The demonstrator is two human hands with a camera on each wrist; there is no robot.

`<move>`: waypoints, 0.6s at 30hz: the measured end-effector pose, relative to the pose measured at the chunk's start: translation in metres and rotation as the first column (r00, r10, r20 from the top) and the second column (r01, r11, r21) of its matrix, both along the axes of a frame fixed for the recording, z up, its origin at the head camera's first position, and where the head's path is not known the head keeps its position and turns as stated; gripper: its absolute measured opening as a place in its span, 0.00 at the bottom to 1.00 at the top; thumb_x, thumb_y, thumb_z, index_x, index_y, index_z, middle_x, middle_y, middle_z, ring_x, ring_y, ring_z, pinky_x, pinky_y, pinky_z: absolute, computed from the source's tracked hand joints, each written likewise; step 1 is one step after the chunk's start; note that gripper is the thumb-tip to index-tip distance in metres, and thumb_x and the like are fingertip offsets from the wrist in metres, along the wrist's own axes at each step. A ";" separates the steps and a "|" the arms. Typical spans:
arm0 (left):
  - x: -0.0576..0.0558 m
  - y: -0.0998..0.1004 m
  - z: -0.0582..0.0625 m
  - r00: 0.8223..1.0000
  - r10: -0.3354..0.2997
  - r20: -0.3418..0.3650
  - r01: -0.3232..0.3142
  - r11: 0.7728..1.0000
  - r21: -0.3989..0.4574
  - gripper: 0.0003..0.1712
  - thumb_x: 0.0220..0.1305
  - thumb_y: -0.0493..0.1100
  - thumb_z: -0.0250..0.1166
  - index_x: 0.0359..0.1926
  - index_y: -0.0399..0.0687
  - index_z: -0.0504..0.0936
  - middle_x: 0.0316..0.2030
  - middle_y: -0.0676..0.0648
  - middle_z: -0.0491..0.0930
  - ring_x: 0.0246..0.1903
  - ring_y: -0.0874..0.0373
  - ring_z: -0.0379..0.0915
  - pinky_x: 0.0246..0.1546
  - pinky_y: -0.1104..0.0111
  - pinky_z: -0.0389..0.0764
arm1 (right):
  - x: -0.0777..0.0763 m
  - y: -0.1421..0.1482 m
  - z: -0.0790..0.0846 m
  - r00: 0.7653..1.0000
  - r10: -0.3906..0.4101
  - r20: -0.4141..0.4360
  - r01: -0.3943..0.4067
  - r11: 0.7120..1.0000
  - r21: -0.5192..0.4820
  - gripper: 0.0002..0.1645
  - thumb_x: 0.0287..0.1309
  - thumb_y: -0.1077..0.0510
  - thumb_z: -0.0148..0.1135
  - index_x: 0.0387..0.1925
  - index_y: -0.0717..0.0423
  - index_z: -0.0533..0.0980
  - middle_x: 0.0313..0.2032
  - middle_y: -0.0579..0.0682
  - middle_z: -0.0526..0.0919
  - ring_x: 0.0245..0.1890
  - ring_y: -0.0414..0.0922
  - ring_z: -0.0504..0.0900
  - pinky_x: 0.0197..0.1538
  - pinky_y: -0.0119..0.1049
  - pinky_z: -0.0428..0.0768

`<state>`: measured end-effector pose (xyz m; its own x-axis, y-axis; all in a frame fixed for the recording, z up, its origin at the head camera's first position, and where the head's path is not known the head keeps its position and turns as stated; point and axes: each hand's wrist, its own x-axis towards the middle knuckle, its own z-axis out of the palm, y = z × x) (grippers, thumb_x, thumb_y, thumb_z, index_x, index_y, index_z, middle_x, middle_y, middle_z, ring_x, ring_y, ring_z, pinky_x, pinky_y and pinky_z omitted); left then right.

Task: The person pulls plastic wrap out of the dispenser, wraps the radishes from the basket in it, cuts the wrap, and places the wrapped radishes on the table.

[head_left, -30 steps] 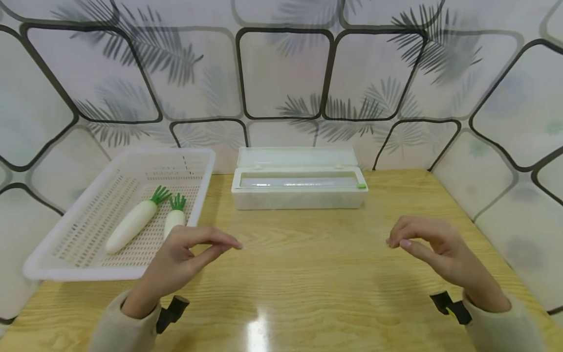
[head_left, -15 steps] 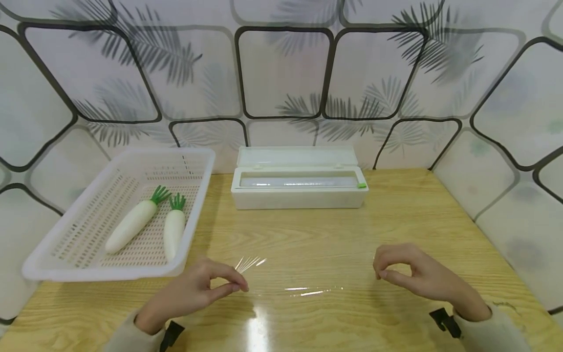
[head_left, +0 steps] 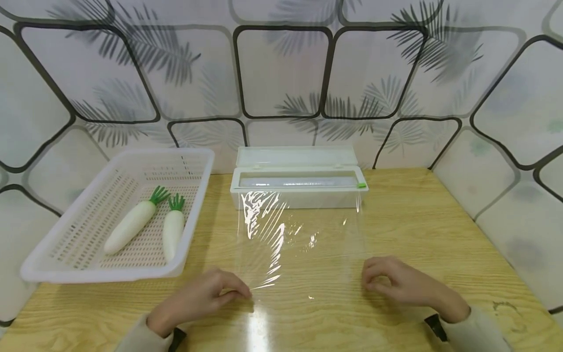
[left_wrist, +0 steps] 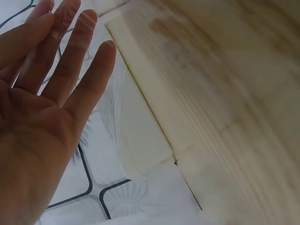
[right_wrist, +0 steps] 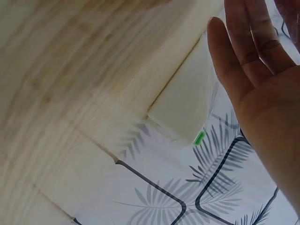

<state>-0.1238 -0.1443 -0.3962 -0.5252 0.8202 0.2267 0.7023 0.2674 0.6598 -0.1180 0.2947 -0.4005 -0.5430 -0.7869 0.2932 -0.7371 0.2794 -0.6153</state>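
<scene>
- Left hand (head_left: 206, 296) and right hand (head_left: 402, 286) pinch clear film (head_left: 303, 244).
- They are closer together than before.
- Film (now shining more) stretches from white box (head_left: 299, 169).

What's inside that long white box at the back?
In the open white box lies what looks like a roll of clear film; its underside and the box's floor are covered, so unseen.

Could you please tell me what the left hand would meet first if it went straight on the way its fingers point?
Past the clear film it pinches, the left hand would probably meet the right hand opposite; its height is unclear, so the tabletop might come first.
</scene>
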 end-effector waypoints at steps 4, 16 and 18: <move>-0.001 0.003 0.000 0.999 -0.009 -0.032 0.007 0.999 -0.049 0.11 0.63 0.26 0.66 0.41 0.43 0.89 0.39 0.52 0.88 0.41 0.66 0.82 0.43 0.72 0.83 | 0.002 -0.001 -0.001 0.998 -0.049 -0.050 0.052 0.997 0.055 0.15 0.60 0.72 0.65 0.33 0.47 0.81 0.34 0.37 0.78 0.33 0.30 0.74 0.34 0.29 0.78; 0.005 -0.002 -0.002 0.993 0.013 -0.117 -0.033 0.985 -0.171 0.09 0.63 0.32 0.69 0.40 0.49 0.90 0.37 0.59 0.86 0.39 0.70 0.78 0.41 0.72 0.81 | 0.017 -0.006 -0.005 0.967 -0.134 -0.217 0.180 0.962 0.205 0.04 0.60 0.59 0.71 0.37 0.50 0.83 0.38 0.36 0.76 0.37 0.32 0.73 0.36 0.31 0.79; 0.006 -0.003 -0.001 0.990 0.009 -0.140 -0.033 0.985 -0.172 0.09 0.62 0.32 0.69 0.40 0.49 0.90 0.37 0.58 0.87 0.39 0.69 0.79 0.41 0.72 0.81 | 0.019 -0.006 -0.007 0.961 -0.144 -0.236 0.194 0.959 0.205 0.06 0.61 0.57 0.70 0.40 0.51 0.83 0.38 0.36 0.78 0.38 0.33 0.74 0.37 0.32 0.79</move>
